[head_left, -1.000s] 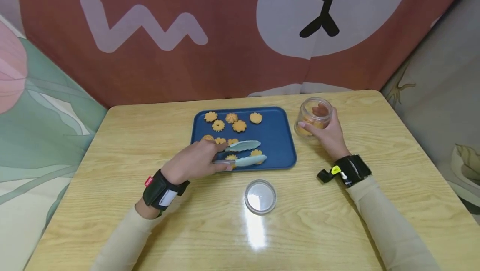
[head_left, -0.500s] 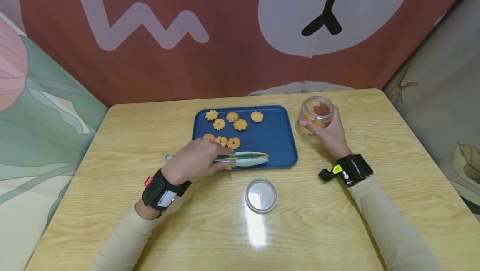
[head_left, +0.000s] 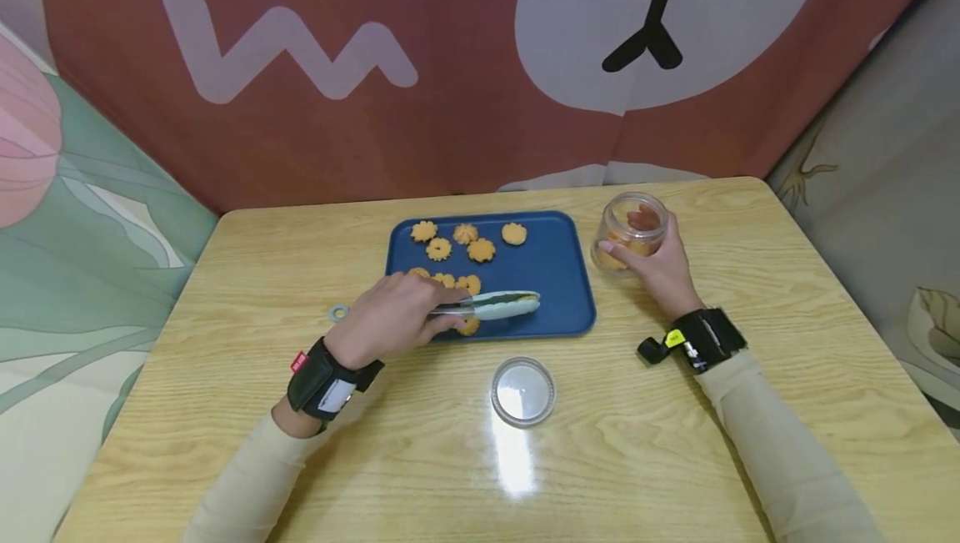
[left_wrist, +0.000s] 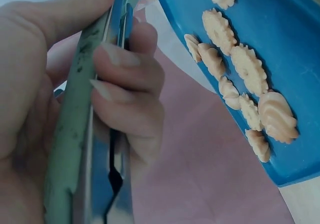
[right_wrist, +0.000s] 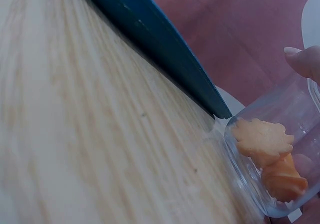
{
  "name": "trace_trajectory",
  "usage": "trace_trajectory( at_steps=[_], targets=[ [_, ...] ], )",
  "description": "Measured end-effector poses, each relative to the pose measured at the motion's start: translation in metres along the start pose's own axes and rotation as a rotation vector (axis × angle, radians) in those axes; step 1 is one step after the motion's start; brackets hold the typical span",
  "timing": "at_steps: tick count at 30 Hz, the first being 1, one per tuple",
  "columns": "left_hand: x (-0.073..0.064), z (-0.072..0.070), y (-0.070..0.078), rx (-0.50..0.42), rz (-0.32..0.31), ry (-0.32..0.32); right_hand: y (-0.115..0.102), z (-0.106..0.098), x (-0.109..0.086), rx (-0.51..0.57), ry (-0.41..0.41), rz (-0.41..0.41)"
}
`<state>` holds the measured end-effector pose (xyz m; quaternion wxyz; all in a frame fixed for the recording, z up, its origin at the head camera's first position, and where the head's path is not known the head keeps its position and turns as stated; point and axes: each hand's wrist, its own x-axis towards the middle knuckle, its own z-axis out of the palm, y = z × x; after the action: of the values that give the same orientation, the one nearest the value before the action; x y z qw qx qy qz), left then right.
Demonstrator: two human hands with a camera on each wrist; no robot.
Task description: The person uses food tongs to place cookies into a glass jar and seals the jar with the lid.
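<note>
My left hand (head_left: 397, 318) grips a pair of tongs (head_left: 510, 306) with pale green tips, held over the front of the blue tray (head_left: 558, 272). The tips have drawn nearly together, and a sliver of a cookie shows between them. In the left wrist view, fingers curl round the tongs' green and metal handle (left_wrist: 70, 119). Several flower-shaped cookies (head_left: 481, 250) lie on the tray; my hand hides some. At the tray's right, my right hand (head_left: 663, 272) holds a clear jar (head_left: 618, 222), lidless and upright on the table, with cookies (right_wrist: 262, 139) inside.
A round clear lid (head_left: 523, 393) lies on the wooden table (head_left: 600, 460) in front of the tray. Behind the table hangs a reddish-brown printed cloth (head_left: 450, 143). Patterned cloths also stand at the left and right sides.
The tongs' spread tips came down around a front cookie and drew together. They have since risen slightly with the cookie between them. My right hand and the jar have stayed put.
</note>
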<state>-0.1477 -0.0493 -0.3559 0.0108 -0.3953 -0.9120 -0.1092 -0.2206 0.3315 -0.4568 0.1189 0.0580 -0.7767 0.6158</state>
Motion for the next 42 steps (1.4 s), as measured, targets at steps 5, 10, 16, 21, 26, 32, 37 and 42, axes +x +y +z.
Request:
trace_trajectory(
  at_steps=[5, 10, 16, 21, 26, 32, 37, 42],
  targets=[
    [0.0, 0.002, 0.0, -0.007, -0.006, 0.024, 0.001, 0.0, 0.0, -0.008, -0.002, 0.007],
    [0.003, 0.004, 0.001, -0.018, -0.004, 0.027, 0.002, 0.0, 0.0, -0.019, -0.005, 0.014],
    [0.015, 0.003, 0.0, -0.075, 0.019, 0.056, 0.001, -0.001, 0.002, -0.034, -0.006, 0.015],
    [0.033, -0.001, -0.001, -0.132, 0.011, 0.096, -0.002, 0.0, 0.002, -0.034, -0.008, 0.009],
    [0.054, -0.007, 0.001, -0.174, 0.028, 0.119, -0.002, -0.001, 0.001, -0.037, -0.011, 0.013],
    [0.078, -0.017, 0.011, -0.118, 0.036, 0.109, -0.002, -0.002, 0.0, -0.04, -0.001, 0.009],
    [0.097, -0.021, 0.021, -0.094, 0.057, 0.136, -0.003, -0.001, 0.0, -0.033, 0.001, 0.011],
    [0.117, -0.02, 0.029, -0.112, 0.053, 0.154, -0.002, -0.001, -0.001, -0.047, 0.005, 0.008]
  ],
)
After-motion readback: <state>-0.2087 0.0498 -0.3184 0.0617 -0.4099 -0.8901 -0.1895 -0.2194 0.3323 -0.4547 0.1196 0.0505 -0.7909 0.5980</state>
